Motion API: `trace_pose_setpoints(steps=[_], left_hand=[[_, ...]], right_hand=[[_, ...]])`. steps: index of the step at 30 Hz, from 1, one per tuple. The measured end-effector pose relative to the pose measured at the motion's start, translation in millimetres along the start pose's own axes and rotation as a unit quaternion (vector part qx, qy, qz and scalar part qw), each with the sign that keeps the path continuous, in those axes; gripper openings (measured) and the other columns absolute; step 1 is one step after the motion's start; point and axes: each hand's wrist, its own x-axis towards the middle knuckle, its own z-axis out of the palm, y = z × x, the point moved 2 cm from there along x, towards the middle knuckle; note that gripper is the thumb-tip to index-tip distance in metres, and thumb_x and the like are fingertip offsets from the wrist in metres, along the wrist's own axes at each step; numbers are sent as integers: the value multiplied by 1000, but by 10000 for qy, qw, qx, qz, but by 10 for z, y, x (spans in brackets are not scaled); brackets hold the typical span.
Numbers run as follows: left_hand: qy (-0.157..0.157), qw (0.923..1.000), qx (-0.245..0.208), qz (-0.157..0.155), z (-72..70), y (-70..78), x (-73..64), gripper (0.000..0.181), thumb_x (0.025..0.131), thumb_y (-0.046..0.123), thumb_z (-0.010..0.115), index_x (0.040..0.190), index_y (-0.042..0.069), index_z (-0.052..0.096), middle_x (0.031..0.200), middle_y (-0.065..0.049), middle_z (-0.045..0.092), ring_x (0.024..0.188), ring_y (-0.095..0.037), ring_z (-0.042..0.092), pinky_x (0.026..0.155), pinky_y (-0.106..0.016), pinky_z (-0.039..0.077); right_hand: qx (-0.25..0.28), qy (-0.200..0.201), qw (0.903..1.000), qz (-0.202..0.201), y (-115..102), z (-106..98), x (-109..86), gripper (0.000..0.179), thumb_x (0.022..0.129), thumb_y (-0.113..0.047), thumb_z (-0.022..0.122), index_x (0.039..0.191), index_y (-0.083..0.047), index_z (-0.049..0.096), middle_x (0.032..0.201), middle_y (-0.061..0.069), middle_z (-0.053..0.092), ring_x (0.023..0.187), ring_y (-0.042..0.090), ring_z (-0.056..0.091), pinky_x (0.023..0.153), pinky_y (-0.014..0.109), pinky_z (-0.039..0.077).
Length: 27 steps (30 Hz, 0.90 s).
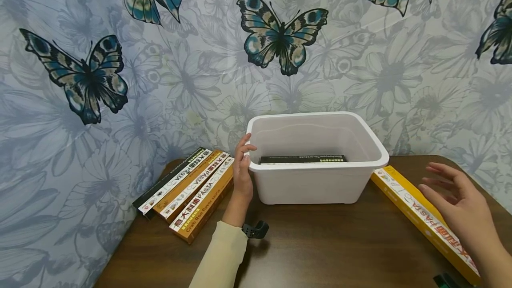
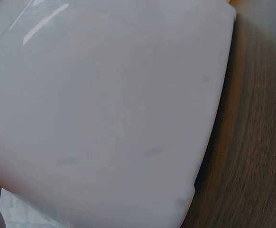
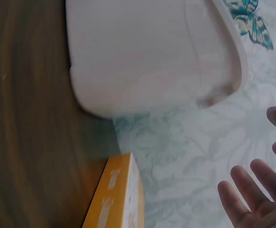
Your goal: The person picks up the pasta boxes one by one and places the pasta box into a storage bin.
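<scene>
A white plastic bin (image 1: 312, 186) stands on the table, with a black box (image 1: 302, 159) inside it. My left hand (image 1: 242, 177) holds the bin's left rim, fingertips bent over the edge. The bin's side wall (image 2: 109, 104) fills most of the left wrist view. My right hand (image 1: 466, 206), holding nothing, hovers over a yellow pasta box (image 1: 428, 221) to the right of the bin, fingers spread apart and slightly bent. In the right wrist view, the fingers (image 3: 244, 190) are apart from both the bin (image 3: 147, 57) and the yellow box (image 3: 116, 194).
Left of the bin, a black pasta box (image 1: 174, 181) and two orange-brown ones, the nearer labelled crab roe flavor (image 1: 204, 199), lie side by side. A butterfly-print cloth (image 1: 192, 79) hangs behind the brown table (image 1: 308, 243). A dark object (image 1: 445, 280) shows at the bottom right.
</scene>
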Motion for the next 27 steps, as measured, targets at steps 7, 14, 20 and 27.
trace_pose_setpoints(steps=[7,14,20,27], left_hand=[[6,10000,38,-21,-4,4,-4,39,96,30,36,113,0,53,157,-7,40,150,-26,29,119,-59,14],[1,10000,14,14,2,3,-2,36,95,26,36,113,-1,53,157,-8,40,150,-26,29,119,-59,14],[-17,10000,24,7,1,9,0,34,95,24,36,113,0,53,157,-10,39,151,-27,27,120,-58,11],[-35,10000,46,-13,-9,5,0,36,96,26,36,113,0,53,157,-8,39,151,-26,27,120,-59,12]], right_hand=[[-442,-125,9987,239,226,-30,-68,68,96,-27,67,155,-20,34,134,-21,45,96,-27,37,68,-2,34],[-750,-714,9944,186,480,-46,-80,81,96,-26,67,158,-3,20,159,32,22,125,0,44,76,-1,36],[-1020,-1393,9847,219,640,-102,-29,90,95,-27,69,156,6,11,148,47,22,117,68,37,81,57,53],[-1280,-1889,9733,261,747,-106,-30,95,94,-30,69,154,12,8,136,54,26,109,71,39,76,75,42]])
